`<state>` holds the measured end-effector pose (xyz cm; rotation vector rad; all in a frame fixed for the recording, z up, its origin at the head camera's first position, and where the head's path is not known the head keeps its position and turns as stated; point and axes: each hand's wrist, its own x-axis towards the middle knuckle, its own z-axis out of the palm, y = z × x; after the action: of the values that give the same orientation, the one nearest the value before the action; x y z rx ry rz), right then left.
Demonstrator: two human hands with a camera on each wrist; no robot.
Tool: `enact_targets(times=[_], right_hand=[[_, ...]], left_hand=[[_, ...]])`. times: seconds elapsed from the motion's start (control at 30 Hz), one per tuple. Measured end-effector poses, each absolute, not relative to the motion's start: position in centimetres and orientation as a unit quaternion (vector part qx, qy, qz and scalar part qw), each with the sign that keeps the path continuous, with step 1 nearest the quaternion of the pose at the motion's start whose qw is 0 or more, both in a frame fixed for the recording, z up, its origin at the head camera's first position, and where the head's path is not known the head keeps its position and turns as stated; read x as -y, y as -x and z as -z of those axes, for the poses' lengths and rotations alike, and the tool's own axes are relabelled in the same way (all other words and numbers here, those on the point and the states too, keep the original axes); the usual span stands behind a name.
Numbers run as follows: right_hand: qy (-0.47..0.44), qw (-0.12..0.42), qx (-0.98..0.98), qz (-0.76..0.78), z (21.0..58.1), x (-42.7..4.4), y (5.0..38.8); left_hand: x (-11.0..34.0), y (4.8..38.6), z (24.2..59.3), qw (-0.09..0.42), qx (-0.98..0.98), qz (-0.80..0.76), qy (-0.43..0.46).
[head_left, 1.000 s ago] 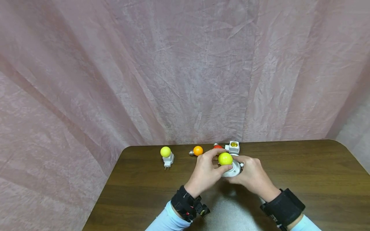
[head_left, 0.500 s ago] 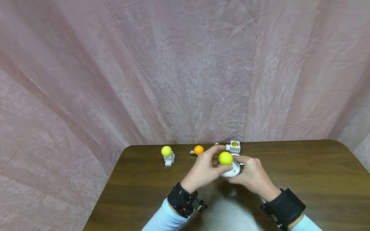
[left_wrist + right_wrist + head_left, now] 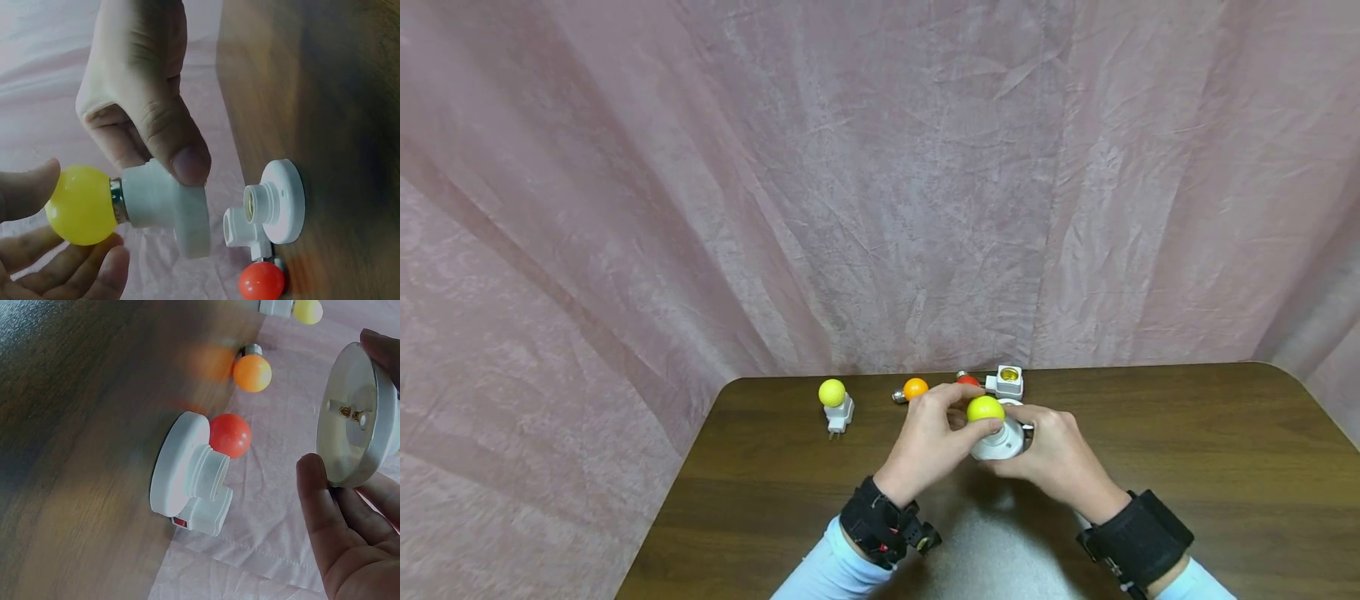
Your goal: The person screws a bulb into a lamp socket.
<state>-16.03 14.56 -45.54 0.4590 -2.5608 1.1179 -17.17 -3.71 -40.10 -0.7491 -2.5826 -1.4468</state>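
Left hand (image 3: pixel 934 437), thumb now higher, grasps the yellow bulb (image 3: pixel 80 206) at the mouth of the white socket (image 3: pixel 150 197) that the right hand (image 3: pixel 1062 458) grips, exposed metal thread (image 3: pixel 117 201) suggesting unfinished screwing

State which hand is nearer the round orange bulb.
Left: the left hand is in front of the orange bulb, slightly right; the right hand grips the round white socket, farther right.

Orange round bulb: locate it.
In the head view, the orange round bulb lies left of the red round bulb, near the far edge of the brown wooden table.
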Motion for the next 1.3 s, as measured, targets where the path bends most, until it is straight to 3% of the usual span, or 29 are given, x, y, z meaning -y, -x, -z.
enact_targets(times=[0.3,0.53,0.8,1.13,1.3], right_hand=[[-0.166,0.143,0.892,-0.395,45.5,-14.6,16.0],[-0.157,0.145,0.894,-0.394,45.5,-14.6,16.0],[-0.170,0.141,0.893,-0.393,45.6,-14.5,16.1],[-0.187,0.128,0.884,-0.410,45.3,-14.7,16.0],[-0.187,0.129,0.882,-0.412,45.4,-14.7,16.0]], left_hand=[[4.4,17.1,39.6,-0.011,0.851,0.447,0.277],[3.6,16.9,39.8,0.051,0.860,0.456,0.223],[3.3,16.9,40.0,0.067,0.868,0.440,0.220],[4.4,17.1,39.1,-0.029,0.853,0.425,0.301],[4.4,16.9,38.8,-0.038,0.855,0.422,0.298]])
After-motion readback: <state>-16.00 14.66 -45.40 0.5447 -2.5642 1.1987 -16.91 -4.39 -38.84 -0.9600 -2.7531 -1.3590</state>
